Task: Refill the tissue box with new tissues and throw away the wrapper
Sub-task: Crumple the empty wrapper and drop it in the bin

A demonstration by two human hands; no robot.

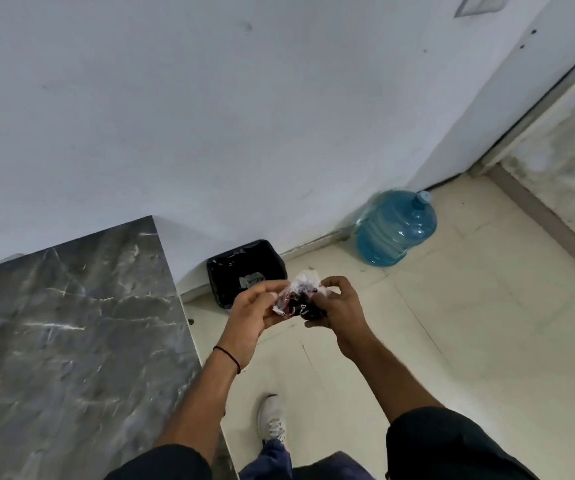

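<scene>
A crumpled plastic wrapper (300, 298), clear with dark and reddish print, is bunched between both hands at chest height. My left hand (253, 311) pinches its left end and my right hand (339, 308) grips its right end. Just beyond the hands, a black bin (272, 263) with a black liner stands on the floor against the white wall, with a bit of light rubbish inside. The tissue box is not in view.
A dark grey marble counter (71, 341) fills the left side, its corner close to my left forearm. A blue water jug (395, 228) stands on the pale tiled floor at the wall corner. My white shoe (272, 420) is below.
</scene>
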